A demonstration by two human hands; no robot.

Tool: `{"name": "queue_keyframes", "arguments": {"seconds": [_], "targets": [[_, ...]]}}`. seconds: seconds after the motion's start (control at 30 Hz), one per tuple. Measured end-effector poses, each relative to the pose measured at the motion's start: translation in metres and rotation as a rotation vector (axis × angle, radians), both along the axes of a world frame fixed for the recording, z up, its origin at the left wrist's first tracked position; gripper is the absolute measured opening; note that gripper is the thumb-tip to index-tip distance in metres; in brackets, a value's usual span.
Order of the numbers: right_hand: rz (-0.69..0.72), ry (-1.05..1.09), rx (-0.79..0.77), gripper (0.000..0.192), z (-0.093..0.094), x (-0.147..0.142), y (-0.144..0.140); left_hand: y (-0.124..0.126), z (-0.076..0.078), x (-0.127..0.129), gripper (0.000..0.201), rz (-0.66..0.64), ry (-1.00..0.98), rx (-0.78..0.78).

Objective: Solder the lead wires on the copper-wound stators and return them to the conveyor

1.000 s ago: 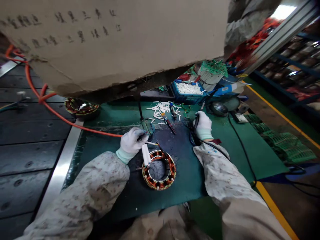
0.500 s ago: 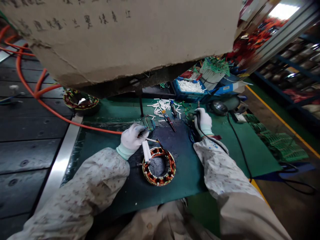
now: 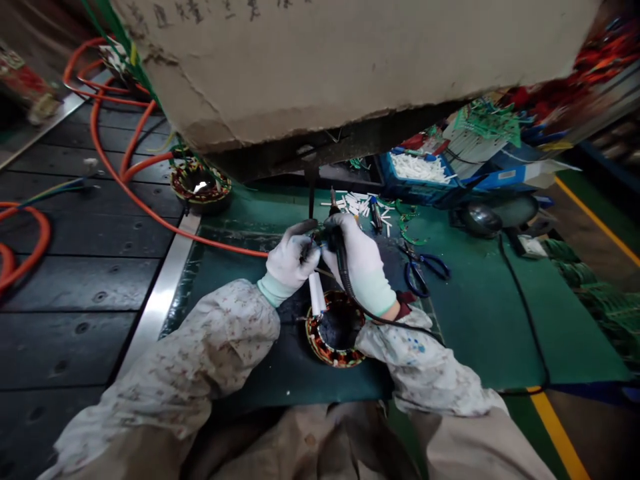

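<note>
In my gloved right hand (image 3: 361,257) is a soldering iron (image 3: 339,248) with a black cord, its tip pointing up and away from me. My left hand (image 3: 293,261), also gloved, is closed in a pinch on thin wires close beside it; their ends are largely hidden by the fingers. Below both hands a motor stator (image 3: 314,343) with copper windings lies on the green mat. A white sleeve (image 3: 317,295) stands up from its left rim. The right hand and wrist cover part of the stator's upper right side.
Blue-handled pliers (image 3: 417,275) lie right of my hands. Short white tubes (image 3: 357,202) are scattered behind, before a blue bin (image 3: 400,189) of more tubes. Another stator (image 3: 200,190) sits back left by an orange hose (image 3: 150,212). A cardboard sheet (image 3: 350,73) overhangs the bench; a lamp (image 3: 480,219) stands right.
My right hand has swung left with the soldering iron, from the mat's right side to beside my left hand. The pliers have come into plain sight. The view has shifted left.
</note>
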State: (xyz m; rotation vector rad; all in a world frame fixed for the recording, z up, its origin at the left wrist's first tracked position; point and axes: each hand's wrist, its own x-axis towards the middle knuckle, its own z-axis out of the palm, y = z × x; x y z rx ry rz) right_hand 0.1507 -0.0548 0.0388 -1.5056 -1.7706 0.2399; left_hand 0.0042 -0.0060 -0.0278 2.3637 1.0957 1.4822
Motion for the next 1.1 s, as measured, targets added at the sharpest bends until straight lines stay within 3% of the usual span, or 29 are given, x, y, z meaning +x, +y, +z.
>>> {"name": "queue_keyframes", "arguments": {"seconds": [0.17,0.33,0.43,0.5,0.63,0.73,0.9,1.0,1.1], "targets": [[0.085,0.060,-0.012,0.027,-0.007,0.018,-0.007,0.004,0.002,0.001,0.014,-0.102,0.040,-0.099],[-0.341,-0.044,-0.130,0.032,-0.051,0.069,-0.009,0.006,0.004,0.001,0.009,-0.193,0.019,-0.114],[-0.347,-0.099,-0.143,0.029,-0.074,0.090,-0.015,0.005,0.006,0.001,0.007,-0.180,0.026,-0.136],[-0.329,-0.037,-0.001,0.022,-0.074,0.090,-0.026,0.005,0.007,0.001,0.006,-0.170,0.042,-0.182],[-0.294,-0.001,0.218,0.021,-0.051,0.067,-0.049,0.005,0.008,0.000,0.007,-0.174,0.042,-0.209],[-0.136,-0.074,0.207,0.020,-0.042,0.054,-0.061,0.005,0.009,0.000,0.008,-0.161,0.040,-0.224],[-0.038,-0.127,0.204,0.021,-0.053,0.065,-0.085,0.003,0.009,0.001,0.006,-0.175,0.031,-0.252],[-0.121,-0.131,0.204,0.023,-0.058,0.078,-0.085,0.002,0.010,0.001,0.005,-0.174,0.036,-0.252],[-0.362,-0.119,0.166,0.045,-0.052,0.079,-0.068,0.001,0.011,0.001,0.004,-0.192,0.015,-0.231]]}}
